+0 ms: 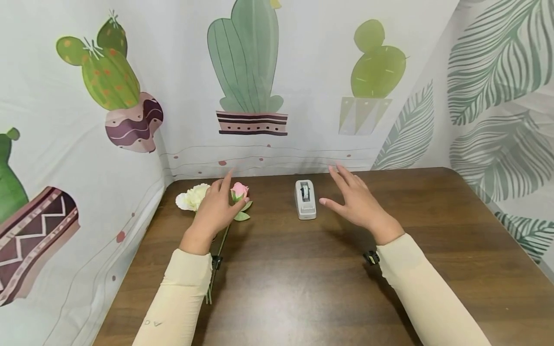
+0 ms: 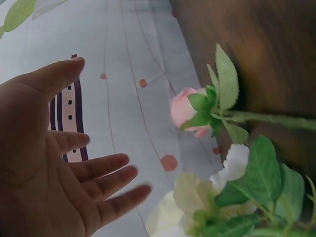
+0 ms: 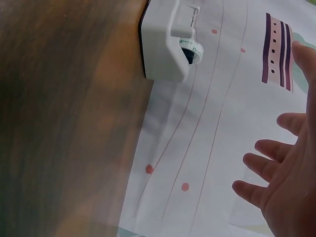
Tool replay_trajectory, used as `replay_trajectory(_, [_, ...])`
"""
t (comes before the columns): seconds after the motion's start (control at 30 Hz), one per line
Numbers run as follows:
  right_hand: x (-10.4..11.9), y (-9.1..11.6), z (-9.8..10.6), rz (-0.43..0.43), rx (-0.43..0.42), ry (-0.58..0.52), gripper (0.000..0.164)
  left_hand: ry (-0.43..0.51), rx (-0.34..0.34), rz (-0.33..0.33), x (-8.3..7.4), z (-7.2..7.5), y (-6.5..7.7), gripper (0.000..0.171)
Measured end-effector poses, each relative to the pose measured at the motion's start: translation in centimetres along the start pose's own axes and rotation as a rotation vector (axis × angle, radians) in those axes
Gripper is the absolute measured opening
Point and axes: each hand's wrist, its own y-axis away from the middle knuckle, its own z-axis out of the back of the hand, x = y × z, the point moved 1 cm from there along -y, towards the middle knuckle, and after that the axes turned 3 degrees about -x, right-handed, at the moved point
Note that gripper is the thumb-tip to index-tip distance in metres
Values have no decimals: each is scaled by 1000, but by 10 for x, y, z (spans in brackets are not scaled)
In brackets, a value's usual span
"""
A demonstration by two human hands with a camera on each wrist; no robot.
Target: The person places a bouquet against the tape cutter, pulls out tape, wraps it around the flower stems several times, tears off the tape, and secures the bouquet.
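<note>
Two artificial flowers lie at the table's back left. One is a pink rose [image 1: 240,191] with green leaves and a long stem; the other is a cream-white flower [image 1: 193,197], partly hidden by my left hand in the head view. My left hand [image 1: 215,207] hovers over them, fingers spread, holding nothing. The left wrist view shows the pink rose [image 2: 190,111] and the white flower [image 2: 185,207] apart from my fingers. A white tape dispenser [image 1: 306,200] with a small roll of tape [image 3: 192,51] stands at the back middle. My right hand [image 1: 356,202] hangs just right of it, fingers spread and holding nothing.
The brown wooden table [image 1: 277,283] ends at a white cloth backdrop [image 1: 311,72] printed with cacti and leaves. Behind the flowers and dispenser, the backdrop meets the table's back edge. Dark straps [image 1: 371,258] show at both wrists.
</note>
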Motion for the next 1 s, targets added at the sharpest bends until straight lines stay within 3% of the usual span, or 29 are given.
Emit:
replay_trajectory(0.23, [0,1,-2,45,-20,21,89,-53,67,2,9,-1,11,58])
replay_trajectory(0.47, [2,8,-6,59,24,17,87,-102,157,7,17,-6,23,24])
replay_trajectory(0.67, [6,14,-12,76,15,14,85,-101,223,28,18,-11,33,26])
replay_trajectory(0.83, [11,15,-17,110,-6,19,81,-126,263,45,16,-16,41,18])
replay_trajectory(1.0, [17,17,-20,138,-5,21,77,-107,265,84,15,-19,47,42])
